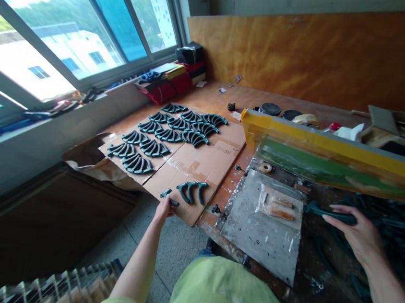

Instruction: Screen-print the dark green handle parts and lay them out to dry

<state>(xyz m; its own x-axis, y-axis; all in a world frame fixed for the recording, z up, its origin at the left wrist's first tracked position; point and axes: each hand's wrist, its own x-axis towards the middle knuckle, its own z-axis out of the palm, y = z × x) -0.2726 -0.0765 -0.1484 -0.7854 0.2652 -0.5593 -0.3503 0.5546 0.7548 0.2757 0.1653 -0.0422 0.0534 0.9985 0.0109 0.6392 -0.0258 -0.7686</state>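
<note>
My left hand [163, 210] is at the front edge of a flat cardboard sheet [193, 167], its fingers closed on a dark green curved handle [173, 202]. Right beside it lies a short row of similar handles [201, 194]. Farther back on the cardboard, several fanned groups of handles [138, 164] are laid out. My right hand [362, 236] grips another dark green handle [338, 217] between thumb and fingers, its thicker end pointing left. Under and beyond that hand is a dark heap of similar handles [397, 225].
Between my hands lies a grey metal plate [261, 239] with a small wooden-topped fixture [279, 208]. A yellow-edged screen frame [333, 143] is tilted up behind it, near a tape roll [266, 167]. Red boxes [165, 90] stand by the window; a cardboard box [382, 124] sits at back right.
</note>
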